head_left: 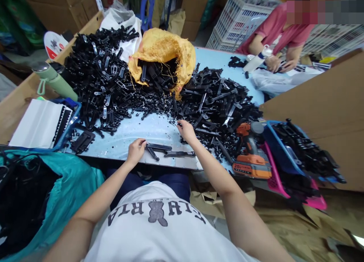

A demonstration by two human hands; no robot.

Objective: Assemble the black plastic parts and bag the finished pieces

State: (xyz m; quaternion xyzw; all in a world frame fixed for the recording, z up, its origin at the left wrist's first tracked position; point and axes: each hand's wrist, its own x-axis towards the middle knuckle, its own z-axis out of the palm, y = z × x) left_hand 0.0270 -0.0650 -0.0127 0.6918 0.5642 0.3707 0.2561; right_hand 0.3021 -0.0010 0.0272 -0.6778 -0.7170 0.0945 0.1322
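My left hand [136, 150] is closed at the near edge of the table, its fingertips pinching the joined end of two narrow black arms. One black arm [159, 146] points right and the shorter black arm [152, 153] angles toward me. Just to their right lies a forked black piece [179, 153], touched by neither hand. Farther in, my right hand [186, 131] has its fingers pressed together beside scattered small screws [167, 107]. Whatever sits between those fingertips, if anything, is too small to make out.
Heaps of black parts [96, 80] surround a yellow woven sack [159, 46]. An orange cordless drill [251, 152] stands at right by a blue basket [284, 144]. A green bottle [55, 80] is at left. Across the table, a co-worker's hands [281, 65] handle parts.
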